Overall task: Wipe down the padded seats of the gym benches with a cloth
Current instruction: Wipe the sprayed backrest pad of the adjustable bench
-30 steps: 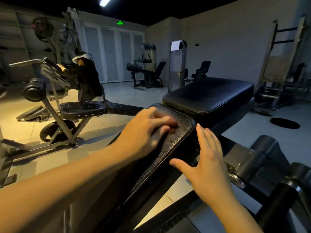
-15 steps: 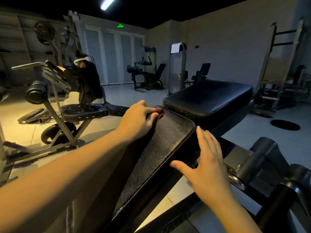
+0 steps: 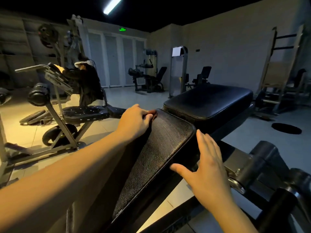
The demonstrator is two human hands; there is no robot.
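The pad (image 3: 161, 157) lying between the fingers of the left hand (image 3: 134, 121) and the right hand (image 3: 208, 169) is covered in black leather-like material with a coarse pebbled grain and a dull sheen. Beyond the fingertips, the second pad (image 3: 208, 100) is finished smoother and glossier, while the cloth (image 3: 152, 113) pinched under the left fingers is barely seen. Right of the right fingers, a polished metal cap (image 3: 236, 184) is set beside a matt black roller (image 3: 262, 153).

Dim, ceiling strip light (image 3: 112, 5), warm glow left, edges seemingly bowed
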